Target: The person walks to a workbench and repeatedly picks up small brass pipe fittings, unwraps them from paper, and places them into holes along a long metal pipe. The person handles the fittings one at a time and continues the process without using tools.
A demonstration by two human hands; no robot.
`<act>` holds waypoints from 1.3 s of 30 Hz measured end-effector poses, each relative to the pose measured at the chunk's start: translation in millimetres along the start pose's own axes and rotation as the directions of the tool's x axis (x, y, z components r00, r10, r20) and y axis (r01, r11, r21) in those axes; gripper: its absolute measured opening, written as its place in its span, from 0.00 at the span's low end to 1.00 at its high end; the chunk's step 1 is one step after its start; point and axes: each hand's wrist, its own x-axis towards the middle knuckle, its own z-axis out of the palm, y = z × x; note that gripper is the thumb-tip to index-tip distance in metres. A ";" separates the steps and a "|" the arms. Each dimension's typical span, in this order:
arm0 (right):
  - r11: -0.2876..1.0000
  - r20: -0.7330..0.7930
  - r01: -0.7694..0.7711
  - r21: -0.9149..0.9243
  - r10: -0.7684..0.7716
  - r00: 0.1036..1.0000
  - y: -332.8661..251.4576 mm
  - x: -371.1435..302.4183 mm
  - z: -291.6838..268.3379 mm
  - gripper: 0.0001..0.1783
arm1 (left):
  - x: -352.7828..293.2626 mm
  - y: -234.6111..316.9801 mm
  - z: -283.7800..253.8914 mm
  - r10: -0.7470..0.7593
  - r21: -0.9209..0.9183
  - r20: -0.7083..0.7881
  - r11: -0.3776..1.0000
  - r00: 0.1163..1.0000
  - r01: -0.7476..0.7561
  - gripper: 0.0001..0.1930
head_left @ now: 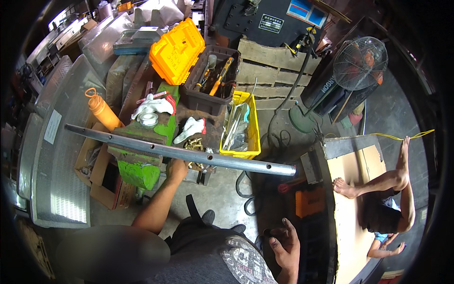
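Observation:
A long round metal tube (203, 155) with several drilled holes lies slanting across the green bench vise (138, 174). My left hand (177, 170) is just under the tube's middle, beside the vise. Its fingers are hidden behind the tube, so what they touch does not show. Lower right, close to my body, my right hand (286, 246) is raised, its fingers apart and slightly bent, with nothing visible in it. Several brass fittings (194, 145) lie on the bench beyond the tube, near a white work glove (190, 129). Another glove (153, 108) and a white tape roll (149, 119) rest on the vise.
An orange bottle (103, 111) stands left of the vise. Behind are an open toolbox (208, 97) with a yellow lid and a yellow crate (257, 125) of tools. A fan (360, 64) stands far right. At right, a person (385, 189) rests on cardboard (350, 217).

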 end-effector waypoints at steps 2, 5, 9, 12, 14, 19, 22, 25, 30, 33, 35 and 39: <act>1.000 -0.007 -0.021 0.000 0.021 1.000 0.4 0.1 -0.6 0.39 | -2.4 3.9 -4.0 -0.046 0.018 0.003 0.999 0.999 0.046 0.17; 1.000 -0.009 -0.013 -0.001 0.013 1.000 3.0 0.2 -0.9 0.39 | -1.9 -2.8 -5.8 -0.082 0.048 -0.019 0.995 0.996 0.083 0.15; 1.000 -0.001 -0.019 0.004 0.019 1.000 3.8 0.8 -1.2 0.40 | 1.2 -6.7 -8.9 -0.031 0.086 -0.049 0.996 0.998 0.035 0.15; 1.000 0.016 -0.007 -0.004 0.007 1.000 3.7 2.0 -1.3 0.40 | 7.5 -25.5 0.3 0.015 0.133 -0.055 0.991 0.998 -0.007 0.16; 1.000 0.030 -0.001 -0.024 0.002 1.000 7.0 2.7 -3.6 0.41 | 9.8 -28.7 1.8 0.042 0.131 -0.050 0.991 0.998 -0.035 0.16; 0.999 0.022 -0.011 -0.047 0.012 1.000 11.7 2.9 -4.4 0.40 | 16.4 -19.9 -4.6 0.031 0.083 0.011 0.996 0.999 -0.032 0.18; 0.999 0.019 -0.033 -0.039 0.034 0.999 7.3 2.3 -2.0 0.40 | 24.4 -27.7 -0.8 0.036 0.061 0.044 0.997 0.998 -0.039 0.19; 0.998 0.026 -0.018 -0.057 0.020 0.999 8.8 1.8 -2.3 0.40 | 28.8 -36.4 3.0 -0.001 -0.038 0.034 0.999 0.999 0.002 0.18; 0.997 0.042 -0.030 -0.077 0.034 0.999 10.3 1.4 0.3 0.37 | 11.7 -35.7 -7.6 -0.186 -0.538 0.288 0.780 0.939 0.320 0.15; 0.991 0.057 -0.114 -0.077 0.119 0.991 2.4 3.4 5.3 0.35 | -30.2 8.3 -37.0 0.072 -0.747 0.658 0.193 0.750 0.636 0.12; 0.993 0.123 -0.070 -0.100 0.082 0.989 3.2 8.4 11.6 0.34 | -68.9 40.9 -53.2 0.368 -0.610 0.701 -0.133 0.611 0.781 0.10; 0.985 0.268 0.064 -0.159 -0.020 0.963 -21.6 16.6 20.5 0.32 | -122.2 109.6 -67.3 0.653 -0.364 0.617 -0.259 0.440 0.895 0.15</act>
